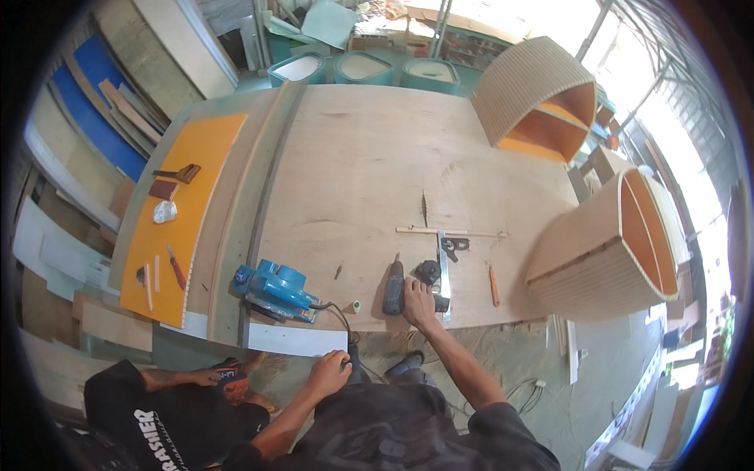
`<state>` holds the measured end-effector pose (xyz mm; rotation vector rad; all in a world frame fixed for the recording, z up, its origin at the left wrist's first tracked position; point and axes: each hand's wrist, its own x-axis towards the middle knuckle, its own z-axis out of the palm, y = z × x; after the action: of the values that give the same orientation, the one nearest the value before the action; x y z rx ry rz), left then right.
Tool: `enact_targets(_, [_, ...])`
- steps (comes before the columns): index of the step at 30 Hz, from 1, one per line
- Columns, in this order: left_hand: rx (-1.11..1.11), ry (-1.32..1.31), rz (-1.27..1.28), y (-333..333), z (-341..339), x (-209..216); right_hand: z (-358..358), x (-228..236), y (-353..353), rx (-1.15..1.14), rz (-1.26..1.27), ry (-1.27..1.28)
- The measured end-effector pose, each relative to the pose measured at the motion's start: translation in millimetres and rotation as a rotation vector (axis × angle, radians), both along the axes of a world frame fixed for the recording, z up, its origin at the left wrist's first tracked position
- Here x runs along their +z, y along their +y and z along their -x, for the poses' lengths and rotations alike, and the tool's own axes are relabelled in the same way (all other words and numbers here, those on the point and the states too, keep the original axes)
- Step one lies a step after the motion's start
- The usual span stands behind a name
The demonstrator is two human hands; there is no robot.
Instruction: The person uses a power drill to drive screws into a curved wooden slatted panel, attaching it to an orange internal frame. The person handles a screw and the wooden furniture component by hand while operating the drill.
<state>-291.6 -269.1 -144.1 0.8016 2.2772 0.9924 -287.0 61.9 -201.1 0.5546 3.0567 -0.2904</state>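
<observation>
A dark cordless drill [393, 293] lies on its side on the plywood-topped table, its bit end pointing away from me. My right hand [420, 304] is closed around its handle. Just beyond my knuckles sits a small black object [427, 272], beside a combination square [445, 275] with a dark head. My left hand [329, 375] is held low, off the table's near edge, with its fingers curled around something small and dark that I cannot make out. A blue corded power planer [276, 289] rests at the front left, its cable hanging over the edge near that hand.
Thin wooden strips [448, 231], an auger bit [425, 210] and an orange-handled tool [493, 286] lie on the plywood [353, 173]. Two curved slatted cabinets [534, 98] stand at right. A yellow board [184, 196] holds small tools. Another person [169, 416] crouches at lower left.
</observation>
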Motion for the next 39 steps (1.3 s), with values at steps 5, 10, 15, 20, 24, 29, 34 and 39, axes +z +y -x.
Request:
enact_targets(5, [-0.091, 0.004, 0.019, 38, -34, -6, -36, -27, 19, -0.015, 0.019, 0.031])
enact_targets(10, [-0.194, -0.018, 0.058, 95, -104, -6, -66, -18, 22, 0.145, 0.06, 0.178])
enact_targets(15, [-0.393, -0.044, 0.347, 178, -196, -42, -214, 9, 45, 0.042, 0.333, 0.446])
enact_targets(20, [-0.695, 0.138, 0.731, 289, -301, -80, -459, -29, 123, -0.359, 0.553, 0.221])
enact_targets(24, [-0.789, 0.035, 0.47, 408, -408, -53, -676, -67, 218, -0.692, 0.695, 0.018])
enact_targets(29, [-0.811, -0.091, 0.153, 555, -514, -1, -892, -46, 363, -1.311, 1.034, 0.404])
enact_targets(34, [-1.123, 0.105, 0.376, 712, -586, -21, -1067, -73, 447, -1.775, 1.075, 0.739])
enact_targets(39, [-1.402, 0.262, 0.268, 900, -687, -11, -1191, -143, 430, -2.02, 1.257, 1.039])
